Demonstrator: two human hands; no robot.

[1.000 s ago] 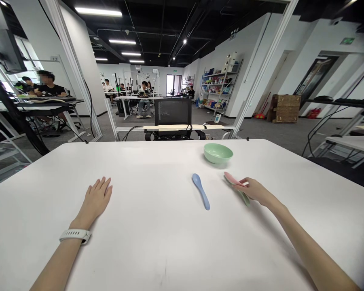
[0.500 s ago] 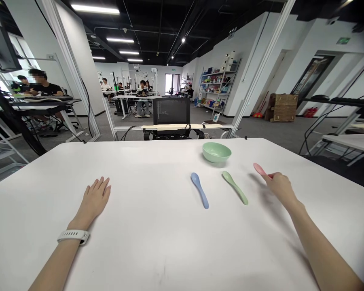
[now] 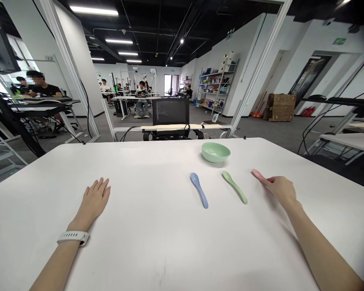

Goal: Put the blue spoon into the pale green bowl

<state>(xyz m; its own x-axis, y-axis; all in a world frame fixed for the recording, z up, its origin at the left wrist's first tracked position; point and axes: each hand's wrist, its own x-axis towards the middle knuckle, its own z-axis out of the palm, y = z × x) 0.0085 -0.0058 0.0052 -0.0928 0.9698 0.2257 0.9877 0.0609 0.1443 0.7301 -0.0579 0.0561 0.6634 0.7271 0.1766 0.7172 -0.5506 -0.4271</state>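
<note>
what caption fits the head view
Right hand holds a pink plastic spoon beside a green plastic spoon; left hand flat on white table.

White perforated-strap watch [image 3: 73, 237] at wrist of left hand [image 3: 94, 198]; forearms bare

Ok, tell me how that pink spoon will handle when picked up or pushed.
The pink spoon looks like one-piece moulded plastic, so it is probably stiff and light; the right hand holds it by fingertips alone. Its smooth surface may slide easily on the white table. The rounded scoop end could rock, but hardly roll.
</note>
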